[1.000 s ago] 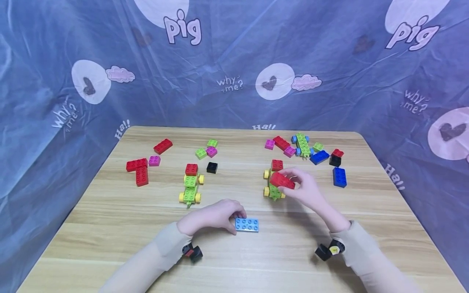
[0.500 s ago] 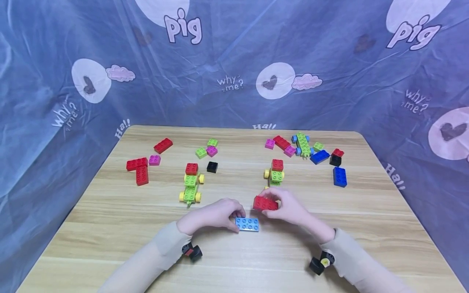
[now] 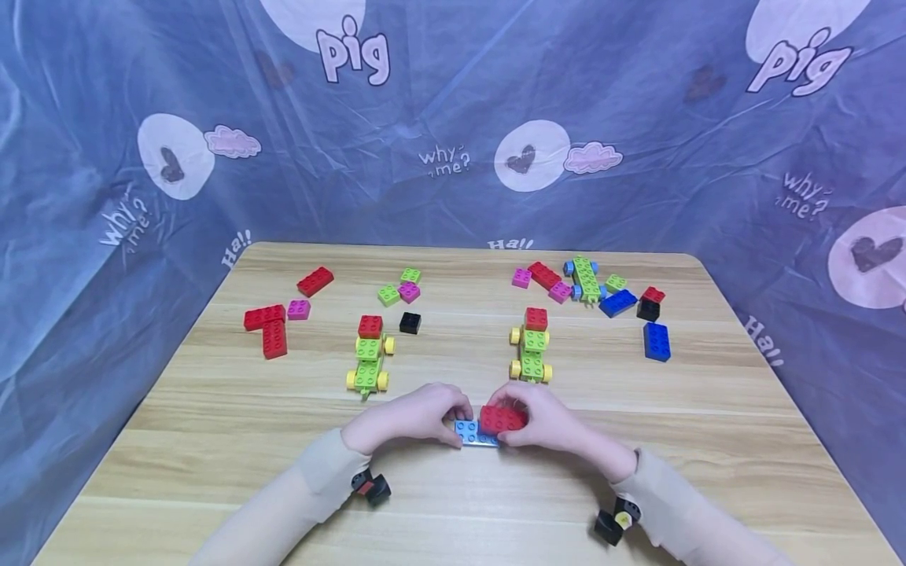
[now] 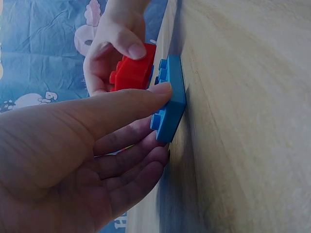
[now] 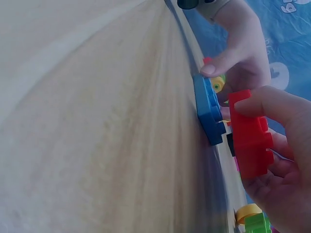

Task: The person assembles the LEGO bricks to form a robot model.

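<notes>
On the near middle of the table lies a light blue eight-stud brick point(image 3: 465, 433). My left hand point(image 3: 425, 414) pinches its left end, thumb on the near side and fingers on the far side. My right hand point(image 3: 543, 417) grips a red brick point(image 3: 503, 419) between thumb and fingers, just over the blue brick's right half and reaching past its right end. The right wrist view shows a narrow gap between the red brick point(image 5: 248, 141) and the blue brick point(image 5: 208, 111). The red brick hides some of the blue one's studs in the head view.
Behind the hands stand two green wheeled bases with yellow wheels, the left base point(image 3: 366, 376) and the right base point(image 3: 532, 365), each carrying a red block. A blue-wheeled base point(image 3: 585, 279) is at the back right. Loose bricks lie farther back on both sides, including a black brick point(image 3: 410, 322).
My right hand has brought the red brick from above the right yellow-wheeled base toward me and leftward, over the blue brick. My left hand has stayed almost still at the blue brick.
</notes>
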The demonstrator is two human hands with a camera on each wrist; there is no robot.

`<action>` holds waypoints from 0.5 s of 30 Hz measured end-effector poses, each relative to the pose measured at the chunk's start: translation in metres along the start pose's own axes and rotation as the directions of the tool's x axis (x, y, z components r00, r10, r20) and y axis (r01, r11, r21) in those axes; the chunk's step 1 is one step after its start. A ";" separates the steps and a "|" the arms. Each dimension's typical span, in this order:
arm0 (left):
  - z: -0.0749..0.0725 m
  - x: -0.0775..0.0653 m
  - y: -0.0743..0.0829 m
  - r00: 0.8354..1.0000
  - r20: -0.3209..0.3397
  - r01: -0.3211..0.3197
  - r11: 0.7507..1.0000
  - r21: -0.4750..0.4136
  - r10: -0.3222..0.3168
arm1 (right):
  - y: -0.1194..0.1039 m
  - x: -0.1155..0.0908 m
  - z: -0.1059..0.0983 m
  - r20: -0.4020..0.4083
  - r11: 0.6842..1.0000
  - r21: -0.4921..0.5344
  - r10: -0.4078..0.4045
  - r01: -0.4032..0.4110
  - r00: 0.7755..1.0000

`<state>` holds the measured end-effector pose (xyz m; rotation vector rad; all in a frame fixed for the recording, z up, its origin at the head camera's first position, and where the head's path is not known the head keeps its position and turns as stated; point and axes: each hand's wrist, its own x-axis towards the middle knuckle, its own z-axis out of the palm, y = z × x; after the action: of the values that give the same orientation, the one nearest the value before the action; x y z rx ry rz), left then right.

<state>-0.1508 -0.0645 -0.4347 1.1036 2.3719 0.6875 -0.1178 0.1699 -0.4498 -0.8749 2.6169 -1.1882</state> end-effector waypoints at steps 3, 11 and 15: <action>0.000 0.000 0.000 1.000 -0.001 0.005 1.000 0.001 -0.005 | 0.000 -0.001 0.001 0.011 1.000 -0.014 -0.020 0.020 1.000; 0.000 0.001 0.000 1.000 0.002 0.013 1.000 -0.003 -0.013 | -0.003 -0.001 0.003 0.055 0.999 -0.038 -0.021 0.023 0.998; 0.000 0.001 0.001 1.000 0.003 0.018 1.000 0.002 -0.018 | -0.004 -0.001 0.003 0.067 0.999 -0.043 -0.009 0.012 0.998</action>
<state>-0.1507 -0.0631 -0.4346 1.0820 2.3773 0.6768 -0.1142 0.1665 -0.4491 -0.9213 2.5972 -1.0893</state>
